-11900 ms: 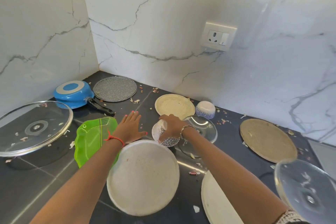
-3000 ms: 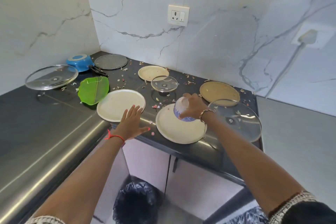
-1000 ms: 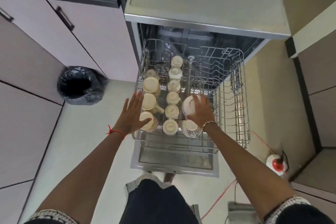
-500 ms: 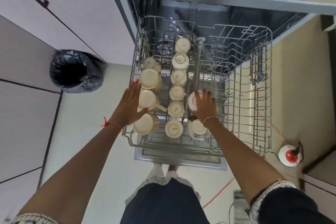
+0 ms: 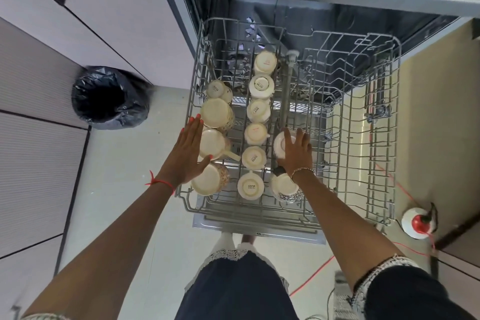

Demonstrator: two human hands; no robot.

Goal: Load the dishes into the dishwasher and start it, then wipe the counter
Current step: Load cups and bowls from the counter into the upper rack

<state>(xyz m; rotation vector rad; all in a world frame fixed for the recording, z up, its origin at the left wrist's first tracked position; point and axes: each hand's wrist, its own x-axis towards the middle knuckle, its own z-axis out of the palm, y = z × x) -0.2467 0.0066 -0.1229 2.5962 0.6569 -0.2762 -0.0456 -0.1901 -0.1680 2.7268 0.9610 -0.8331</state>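
The wire rack point(image 5: 233, 212) is standing pulled out of the open dishwasher point(image 5: 259, 230), and the person is leaning right over it. The right grip point(image 5: 296, 153) is cupping an upturned white bowl point(image 5: 279, 144), with fingers draped over its base and the thumb at its near side. It is holding the bowl in the rack just right of the middle row of cups point(image 5: 250, 187). Those cups are all sitting bottom up, some stamped SISTA. A patterned bowl point(image 5: 285, 188) is lying upside down just beside the right wrist, at the front of the rack. The left grip point(image 5: 188, 156) is flat, with fingers straight and together, holding nothing. It is hovering at the rack's left edge over the larger cups point(image 5: 215, 113); I cannot tell if it is touching them. A bin lined with a black bag point(image 5: 109, 97) is standing on the floor to the left.
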